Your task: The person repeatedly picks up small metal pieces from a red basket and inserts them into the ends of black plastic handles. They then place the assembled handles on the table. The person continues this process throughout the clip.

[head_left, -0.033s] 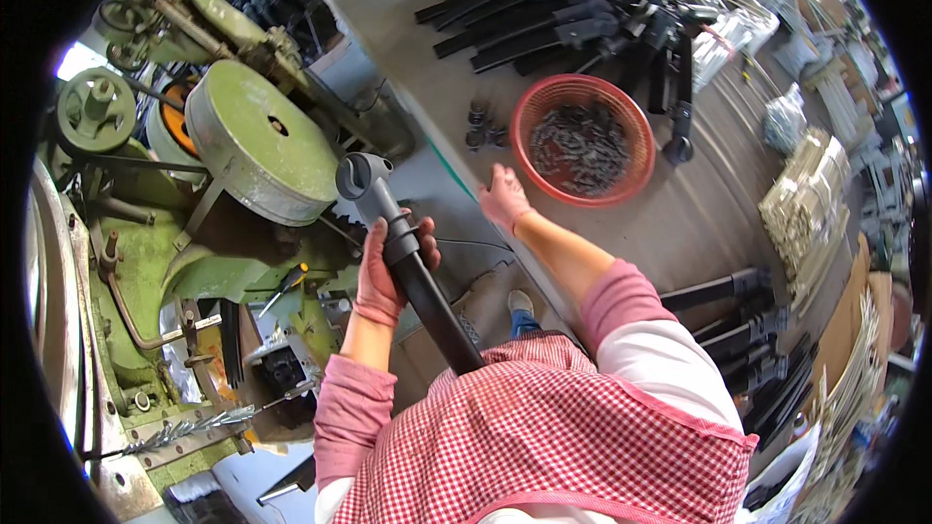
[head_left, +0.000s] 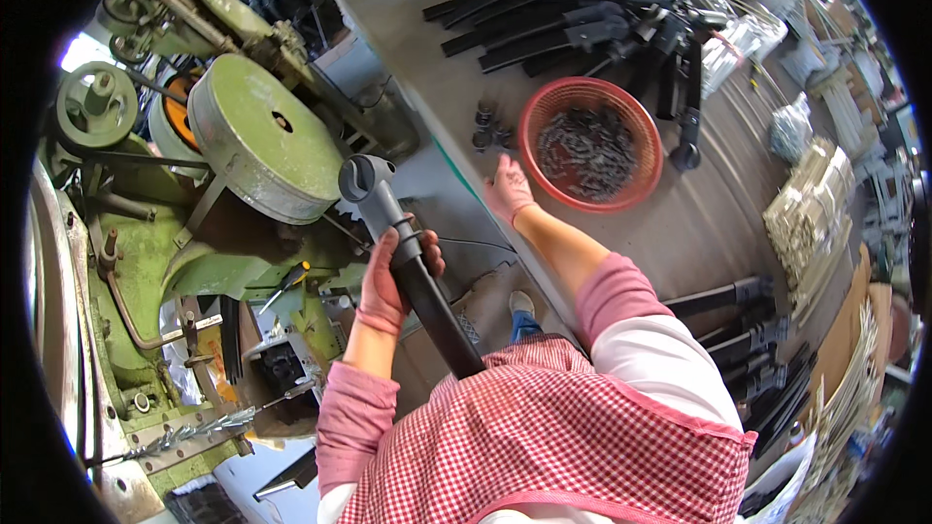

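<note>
My left hand (head_left: pixel 390 281) is wrapped round a black tube (head_left: pixel 439 325), just at the grey plastic fitting (head_left: pixel 369 189) on its upper end. The fitting has a rounded, open socket at its tip. The tube slants down to the checked apron (head_left: pixel 573 427), and its lower end is hidden there. Over the table's edge, my right hand (head_left: pixel 509 192) reaches forward with its fingers stretched out and nothing visible in them. Just beyond its fingertips lie several small dark parts (head_left: pixel 488 126), blurred. To its right stands a red plastic basket (head_left: pixel 590 204) holding many small dark grey pieces (head_left: pixel 585 150).
A green machine with a large round drum (head_left: pixel 257 131) stands on the left. Black tubes with fittings (head_left: pixel 573 34) are heaped at the table's far side; more tubes (head_left: pixel 723 296) lie near my right arm. Bundled pale strips (head_left: pixel 811 199) lie at the right. A screwdriver (head_left: pixel 296 274) rests on the machine.
The view has shifted slightly, so the table and basket sit a little further right. My right hand has moved slightly towards the small dark parts. My left hand keeps its hold on the tube.
</note>
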A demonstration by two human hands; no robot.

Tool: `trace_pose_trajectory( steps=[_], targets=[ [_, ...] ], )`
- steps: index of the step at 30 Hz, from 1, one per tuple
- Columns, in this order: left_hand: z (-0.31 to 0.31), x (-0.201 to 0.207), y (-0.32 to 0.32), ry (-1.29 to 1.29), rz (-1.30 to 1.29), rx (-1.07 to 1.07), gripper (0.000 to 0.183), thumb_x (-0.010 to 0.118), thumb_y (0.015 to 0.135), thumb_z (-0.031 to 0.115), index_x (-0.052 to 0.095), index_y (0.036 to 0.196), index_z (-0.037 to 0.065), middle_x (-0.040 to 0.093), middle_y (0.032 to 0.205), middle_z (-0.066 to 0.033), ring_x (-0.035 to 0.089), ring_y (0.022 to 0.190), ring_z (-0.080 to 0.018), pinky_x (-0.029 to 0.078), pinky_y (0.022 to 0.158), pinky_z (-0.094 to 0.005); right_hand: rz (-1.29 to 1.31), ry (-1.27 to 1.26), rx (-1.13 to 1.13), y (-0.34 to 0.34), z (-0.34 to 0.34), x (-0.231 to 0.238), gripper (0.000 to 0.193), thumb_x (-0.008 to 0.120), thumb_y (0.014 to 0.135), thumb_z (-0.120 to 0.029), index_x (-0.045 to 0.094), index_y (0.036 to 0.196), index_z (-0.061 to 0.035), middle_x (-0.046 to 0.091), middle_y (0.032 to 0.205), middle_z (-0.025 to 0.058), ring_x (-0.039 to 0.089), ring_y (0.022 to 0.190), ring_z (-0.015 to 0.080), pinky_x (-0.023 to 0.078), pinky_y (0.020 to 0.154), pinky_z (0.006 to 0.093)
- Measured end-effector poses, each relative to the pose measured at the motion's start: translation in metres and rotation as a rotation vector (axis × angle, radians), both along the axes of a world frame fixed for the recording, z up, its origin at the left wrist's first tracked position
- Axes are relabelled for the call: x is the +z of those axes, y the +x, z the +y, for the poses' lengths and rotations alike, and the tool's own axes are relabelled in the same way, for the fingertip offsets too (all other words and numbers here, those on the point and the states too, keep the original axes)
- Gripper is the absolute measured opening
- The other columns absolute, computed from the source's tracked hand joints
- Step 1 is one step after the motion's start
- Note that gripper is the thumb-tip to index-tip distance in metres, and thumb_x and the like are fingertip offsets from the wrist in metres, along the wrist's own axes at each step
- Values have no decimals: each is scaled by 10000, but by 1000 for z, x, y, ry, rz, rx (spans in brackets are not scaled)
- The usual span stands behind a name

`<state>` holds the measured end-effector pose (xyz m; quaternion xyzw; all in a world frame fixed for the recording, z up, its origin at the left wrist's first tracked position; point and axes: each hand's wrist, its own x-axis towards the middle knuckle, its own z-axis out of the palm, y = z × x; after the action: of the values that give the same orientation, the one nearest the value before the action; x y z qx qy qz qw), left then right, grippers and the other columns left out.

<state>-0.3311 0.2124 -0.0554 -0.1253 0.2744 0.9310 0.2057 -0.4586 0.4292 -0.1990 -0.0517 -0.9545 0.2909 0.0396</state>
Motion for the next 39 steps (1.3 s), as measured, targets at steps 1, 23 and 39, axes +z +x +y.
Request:
trace_pose_trajectory(
  steps=[1,23,39],
  targets=[
    [-1,-3,6,32,-88,20,438,607,970,371,494,1302,110,633,1099,-168,664,871,-285,553,842,-471,-58,37,-79,-26,-2,-13,539,654,868,-267,450,1283,8,589,1210,226,598,1100,374,468,949,453],
    [-47,66,81,-1708,591,82,845,734,737,186,290,1431,-2,667,1032,-248,679,907,-419,547,786,-434,-356,-1469,442,135,-25,109,279,605,950,-68,598,1215,22,605,868,37,583,748,118,494,692,266],
    [-155,54,229,-1716,351,86,709,766,707,137,369,1277,-5,637,907,-232,668,849,-399,514,739,-432,-958,-1574,375,231,-203,167,171,765,873,-139,601,834,-109,602,778,-15,555,659,88,450,572,223]
  ],
)
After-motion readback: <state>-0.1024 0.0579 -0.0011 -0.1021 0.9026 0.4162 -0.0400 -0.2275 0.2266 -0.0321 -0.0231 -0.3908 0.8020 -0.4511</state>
